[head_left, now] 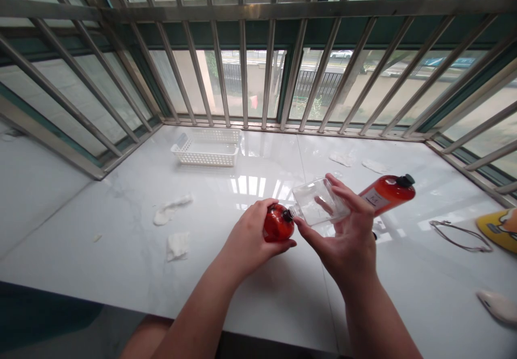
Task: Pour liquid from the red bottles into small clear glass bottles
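Observation:
My left hand (254,229) is wrapped around a red-orange bottle (278,228) with a black neck, tilted toward the right. In my right hand (351,229) is a clear, square-sided bottle (317,201), held on its side with its neck pointing left. The two bottle mouths meet or nearly meet; whether they touch I cannot tell. Behind my right hand a larger red-orange bottle (390,193) with a black cap and a pale label stands or leans, its lower part hidden by the hand.
A white perforated basket (208,158) sits at the back left. Crumpled tissues (177,246) lie to the left, with more tissue pieces (341,158) at the back. On the right are a thin cord loop (460,236), a yellow object (498,228) and a pale phone-like object (498,306). Metal bars (242,73) enclose the white surface.

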A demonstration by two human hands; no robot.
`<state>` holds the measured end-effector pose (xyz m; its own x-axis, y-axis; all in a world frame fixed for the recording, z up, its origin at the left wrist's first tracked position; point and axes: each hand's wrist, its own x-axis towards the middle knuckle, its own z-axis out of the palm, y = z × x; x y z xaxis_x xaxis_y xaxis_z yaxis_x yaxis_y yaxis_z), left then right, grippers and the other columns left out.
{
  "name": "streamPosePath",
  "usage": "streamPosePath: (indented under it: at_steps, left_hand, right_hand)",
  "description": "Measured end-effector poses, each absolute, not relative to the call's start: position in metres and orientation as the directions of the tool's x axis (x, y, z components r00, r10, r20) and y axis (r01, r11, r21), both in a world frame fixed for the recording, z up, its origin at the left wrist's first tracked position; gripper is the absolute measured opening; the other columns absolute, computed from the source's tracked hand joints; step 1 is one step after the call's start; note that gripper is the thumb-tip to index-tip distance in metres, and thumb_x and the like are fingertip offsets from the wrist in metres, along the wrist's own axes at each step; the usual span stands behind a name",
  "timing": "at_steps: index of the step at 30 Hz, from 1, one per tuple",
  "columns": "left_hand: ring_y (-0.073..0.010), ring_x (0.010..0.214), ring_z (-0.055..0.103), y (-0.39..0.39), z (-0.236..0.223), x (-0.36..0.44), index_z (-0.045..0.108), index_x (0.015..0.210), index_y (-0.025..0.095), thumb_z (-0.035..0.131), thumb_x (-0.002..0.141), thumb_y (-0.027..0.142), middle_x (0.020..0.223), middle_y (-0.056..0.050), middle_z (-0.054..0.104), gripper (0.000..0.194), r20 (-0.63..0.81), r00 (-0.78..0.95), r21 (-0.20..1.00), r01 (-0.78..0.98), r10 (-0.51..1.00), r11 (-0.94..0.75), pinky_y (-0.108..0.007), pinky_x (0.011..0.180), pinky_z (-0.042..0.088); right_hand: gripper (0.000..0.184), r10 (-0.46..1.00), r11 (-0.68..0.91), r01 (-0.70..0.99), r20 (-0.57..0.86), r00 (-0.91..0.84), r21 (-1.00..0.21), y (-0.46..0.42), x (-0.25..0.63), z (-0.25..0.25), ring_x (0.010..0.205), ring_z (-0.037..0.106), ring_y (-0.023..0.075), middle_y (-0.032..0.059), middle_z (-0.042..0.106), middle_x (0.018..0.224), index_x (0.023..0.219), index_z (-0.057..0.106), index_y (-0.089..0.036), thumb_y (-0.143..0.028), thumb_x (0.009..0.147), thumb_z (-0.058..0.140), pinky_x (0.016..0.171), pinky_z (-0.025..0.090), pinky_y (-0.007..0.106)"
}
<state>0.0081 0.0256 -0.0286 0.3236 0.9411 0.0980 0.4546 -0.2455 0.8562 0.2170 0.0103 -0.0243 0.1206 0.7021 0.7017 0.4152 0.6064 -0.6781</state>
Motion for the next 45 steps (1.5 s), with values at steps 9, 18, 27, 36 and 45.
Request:
streamPosePath:
  at_steps: [9, 18, 27, 36, 45]
  left_hand:
    - [-0.0305, 0.132, 0.064, 0.026, -0.031, 0.007, 0.055, 0.144, 0.031, 0.101, 0.077, 0.044, 0.145, -0.005, 0.067, 0.082, 0.109, 0.325, 0.857, 0.448, 0.939, -0.255, -0.047, 0.115, 0.053]
    - [-0.0306, 0.131, 0.065, 0.026, -0.029, 0.008, 0.056, 0.143, 0.031, 0.101, 0.077, 0.042, 0.144, -0.005, 0.067, 0.081, 0.095, 0.327, 0.858, 0.453, 0.94, -0.244, -0.047, 0.115, 0.053]
    - [-0.0314, 0.131, 0.064, 0.026, -0.029, 0.007, 0.056, 0.143, 0.031, 0.101, 0.077, 0.042, 0.144, -0.005, 0.067, 0.082, 0.09, 0.329, 0.861, 0.448, 0.94, -0.24, -0.048, 0.115, 0.053]
    - [-0.0306, 0.131, 0.064, 0.026, -0.03, 0.007, 0.055, 0.143, 0.033, 0.101, 0.077, 0.042, 0.144, -0.004, 0.067, 0.081, 0.09, 0.329, 0.863, 0.445, 0.94, -0.238, -0.048, 0.114, 0.053]
    - [-0.0311, 0.131, 0.064, 0.027, -0.028, 0.007, 0.056, 0.143, 0.032, 0.102, 0.077, 0.04, 0.144, -0.005, 0.067, 0.081, 0.086, 0.33, 0.865, 0.443, 0.94, -0.234, -0.049, 0.115, 0.053]
  right_hand:
    - [0.085, 0.75, 0.58, 0.354, 0.651, 0.119, -0.733, 0.009, 0.219, -0.025, 0.158, 0.048, 0.036, 0.0127, 0.05, 0.167, 0.151, 0.05, -0.035, -0.021, 0.081, 0.096, 0.114, 0.062, 0.061]
    - [0.086, 0.702, 0.624, 0.448, 0.711, 0.04, -0.641, 0.01, 0.225, -0.023, 0.156, 0.05, 0.0394, 0.0126, 0.05, 0.168, 0.153, 0.049, -0.035, -0.024, 0.082, 0.096, 0.114, 0.059, 0.068]
    - [0.084, 0.667, 0.653, 0.471, 0.745, 0.013, -0.593, 0.012, 0.226, -0.022, 0.155, 0.052, 0.0396, 0.0142, 0.052, 0.167, 0.155, 0.05, -0.033, -0.024, 0.084, 0.095, 0.116, 0.059, 0.068]
    - [0.088, 0.648, 0.664, 0.516, 0.76, -0.038, -0.54, 0.009, 0.228, -0.018, 0.155, 0.051, 0.0407, 0.0157, 0.05, 0.168, 0.157, 0.048, -0.031, -0.018, 0.084, 0.095, 0.12, 0.053, 0.073]
    - [0.089, 0.626, 0.678, 0.547, 0.775, -0.081, -0.491, 0.008, 0.228, -0.014, 0.155, 0.052, 0.0406, 0.0164, 0.05, 0.168, 0.159, 0.046, -0.03, -0.015, 0.085, 0.093, 0.117, 0.057, 0.072]
